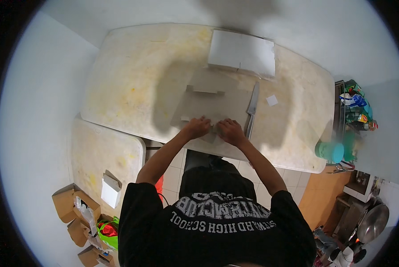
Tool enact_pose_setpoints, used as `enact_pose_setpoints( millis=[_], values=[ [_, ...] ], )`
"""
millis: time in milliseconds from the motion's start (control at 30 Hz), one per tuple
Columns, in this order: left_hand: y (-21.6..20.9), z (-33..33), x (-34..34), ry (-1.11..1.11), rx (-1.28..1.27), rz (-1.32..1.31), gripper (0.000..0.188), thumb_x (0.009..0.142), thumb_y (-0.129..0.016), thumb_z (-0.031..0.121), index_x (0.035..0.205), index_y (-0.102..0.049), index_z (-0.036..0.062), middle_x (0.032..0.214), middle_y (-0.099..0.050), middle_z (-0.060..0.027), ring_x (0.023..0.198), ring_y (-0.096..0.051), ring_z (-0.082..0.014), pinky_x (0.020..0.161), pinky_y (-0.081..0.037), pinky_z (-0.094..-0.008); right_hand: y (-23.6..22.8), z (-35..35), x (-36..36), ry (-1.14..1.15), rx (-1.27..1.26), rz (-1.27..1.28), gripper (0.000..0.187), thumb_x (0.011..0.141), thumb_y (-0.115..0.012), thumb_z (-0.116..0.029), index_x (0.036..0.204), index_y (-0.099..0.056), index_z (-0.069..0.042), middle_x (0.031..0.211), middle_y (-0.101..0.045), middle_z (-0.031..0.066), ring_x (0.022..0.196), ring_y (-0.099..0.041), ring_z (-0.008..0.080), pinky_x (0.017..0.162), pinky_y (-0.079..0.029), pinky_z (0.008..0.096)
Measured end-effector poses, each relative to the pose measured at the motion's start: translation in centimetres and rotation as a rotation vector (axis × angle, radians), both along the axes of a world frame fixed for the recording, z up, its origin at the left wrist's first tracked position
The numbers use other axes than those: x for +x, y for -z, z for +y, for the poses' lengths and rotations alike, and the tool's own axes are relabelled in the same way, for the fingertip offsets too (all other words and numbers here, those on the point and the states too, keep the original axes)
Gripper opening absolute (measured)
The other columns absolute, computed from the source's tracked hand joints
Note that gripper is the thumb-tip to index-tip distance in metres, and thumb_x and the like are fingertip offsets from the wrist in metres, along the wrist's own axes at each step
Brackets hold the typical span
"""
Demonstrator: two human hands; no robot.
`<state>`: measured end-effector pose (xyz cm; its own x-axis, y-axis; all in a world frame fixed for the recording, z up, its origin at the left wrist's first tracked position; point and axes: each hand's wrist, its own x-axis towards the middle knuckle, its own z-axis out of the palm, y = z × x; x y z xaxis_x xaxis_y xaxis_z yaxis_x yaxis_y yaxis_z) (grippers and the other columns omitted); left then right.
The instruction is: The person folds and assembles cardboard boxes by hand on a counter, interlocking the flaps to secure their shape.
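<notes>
A flat grey-brown cardboard piece lies on the table close to my body, with a small raised flap along its far side. My left hand is closed, its curled fingers at the near edge of the cardboard. Just to its right, my right hand also has its fingers bent and pressed onto that edge. Both hands seem to pinch the near flap, though the fingertips are partly hidden. Beside my right hand lies a large kitchen knife, blade pointing away from me. A small white paper square rests right of the blade.
A white box stands at the table's far side. A turquoise-lidded container sits by the right edge, near a rack of packages. On a lower table at left is a small white box; opened cartons lie beyond.
</notes>
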<state>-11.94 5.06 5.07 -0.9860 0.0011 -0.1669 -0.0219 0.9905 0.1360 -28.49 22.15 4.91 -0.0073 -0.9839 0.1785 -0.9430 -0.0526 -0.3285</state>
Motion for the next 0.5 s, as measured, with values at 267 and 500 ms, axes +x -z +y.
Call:
enact_pose_setpoints(
  millis=[267,500],
  values=[
    [1.6,1.0,1.9,-0.069,0.102,0.179,0.027,0.085,-0.060,0.019,0.106,-0.063,0.0030,0.123,-0.061,-0.0122,0.117,-0.060,-0.0345,0.078,-0.058,-0.0458,0.1,-2.2,0.6,0.103,0.140,-0.017,0.016,0.081,-0.068,-0.023,0.093,-0.069,-0.012,0.090,-0.068,0.0058,0.091,-0.066,0.0265,0.072,-0.055,0.0427],
    [1.3,4.4,1.9,-0.255,0.073,0.038,0.061,0.082,-0.066,0.022,0.136,-0.047,0.0012,0.147,-0.042,-0.0160,0.136,-0.039,-0.0457,0.108,-0.039,-0.0545,-0.8,-6.2,-2.5,-0.060,0.489,-0.171,0.018,0.083,-0.066,-0.023,0.096,-0.072,-0.011,0.092,-0.070,0.0131,0.090,-0.066,0.0357,0.077,-0.053,0.0467]
  ],
)
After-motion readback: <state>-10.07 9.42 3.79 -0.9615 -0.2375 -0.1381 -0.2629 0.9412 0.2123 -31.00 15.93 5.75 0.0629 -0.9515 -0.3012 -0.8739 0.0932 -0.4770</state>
